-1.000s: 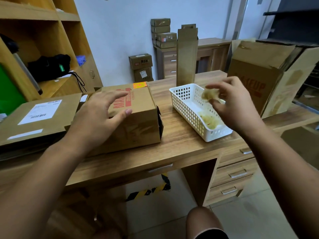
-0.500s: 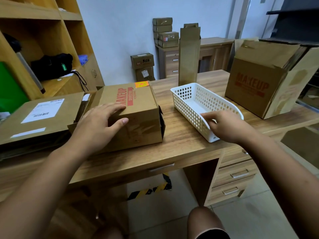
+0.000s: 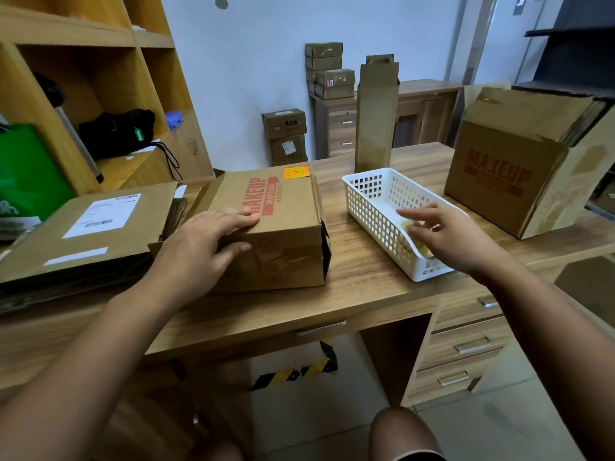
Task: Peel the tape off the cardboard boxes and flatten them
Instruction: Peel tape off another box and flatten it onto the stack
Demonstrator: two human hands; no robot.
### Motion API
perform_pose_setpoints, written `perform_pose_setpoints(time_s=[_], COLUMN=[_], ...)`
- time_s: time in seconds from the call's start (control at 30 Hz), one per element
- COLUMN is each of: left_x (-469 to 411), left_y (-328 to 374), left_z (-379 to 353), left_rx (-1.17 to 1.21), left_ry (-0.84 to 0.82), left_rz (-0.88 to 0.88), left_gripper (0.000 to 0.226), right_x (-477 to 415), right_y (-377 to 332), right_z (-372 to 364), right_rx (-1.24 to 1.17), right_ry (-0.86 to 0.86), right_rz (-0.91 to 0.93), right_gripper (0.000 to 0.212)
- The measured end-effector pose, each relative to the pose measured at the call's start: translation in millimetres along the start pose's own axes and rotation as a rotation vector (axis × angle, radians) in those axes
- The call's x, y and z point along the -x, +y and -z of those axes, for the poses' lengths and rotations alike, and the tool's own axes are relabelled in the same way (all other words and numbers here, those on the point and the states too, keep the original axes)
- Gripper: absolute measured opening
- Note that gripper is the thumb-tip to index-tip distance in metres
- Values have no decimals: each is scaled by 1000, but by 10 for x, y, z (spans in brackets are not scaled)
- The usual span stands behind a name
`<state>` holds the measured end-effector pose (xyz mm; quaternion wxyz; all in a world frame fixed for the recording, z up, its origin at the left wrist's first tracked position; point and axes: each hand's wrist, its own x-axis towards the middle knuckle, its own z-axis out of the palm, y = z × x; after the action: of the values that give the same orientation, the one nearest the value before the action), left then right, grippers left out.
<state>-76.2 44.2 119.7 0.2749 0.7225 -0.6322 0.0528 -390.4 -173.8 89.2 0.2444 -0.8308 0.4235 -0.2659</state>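
Since half a second ago, our right hand (image 3: 456, 239) is lifting out of the white basket (image 3: 372, 207), fingers spread and holding nothing, tape wad (image 3: 422, 249) left inside. Our left hand (image 3: 203, 247) is pressing flat and open on the MAKEUP box (image 3: 283, 227) mid-tabletop. Pulling tape could be dragging it off the near edge; open room is lying between box and basket.
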Motion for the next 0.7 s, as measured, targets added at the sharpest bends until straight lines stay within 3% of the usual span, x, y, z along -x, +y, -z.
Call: perform_pose_setpoints(time_s=[0.13, 0.3, 0.4, 0.57, 0.7], left_x=[34, 64, 104, 202, 257], left_y=[-28, -64, -137, -260, -371], left_z=[71, 182, 225, 223, 222], left_rx=[62, 54, 47, 8, -64], left_ry=[-40, -76, -64, 6, 73], left_rz=[-56, -116, -178, -299, -312], left_gripper=[55, 55, 55, 54, 46], right_x=[52, 98, 158, 169, 151], right_y=[-41, -199, -371, -604, -733], right_z=[32, 92, 53, -199, -355], right_rx=[-46, -48, -56, 118, 384], right_ry=[19, 166, 217, 116, -16], right_rz=[8, 80, 197, 516, 561], right_gripper=[56, 40, 42, 72, 91])
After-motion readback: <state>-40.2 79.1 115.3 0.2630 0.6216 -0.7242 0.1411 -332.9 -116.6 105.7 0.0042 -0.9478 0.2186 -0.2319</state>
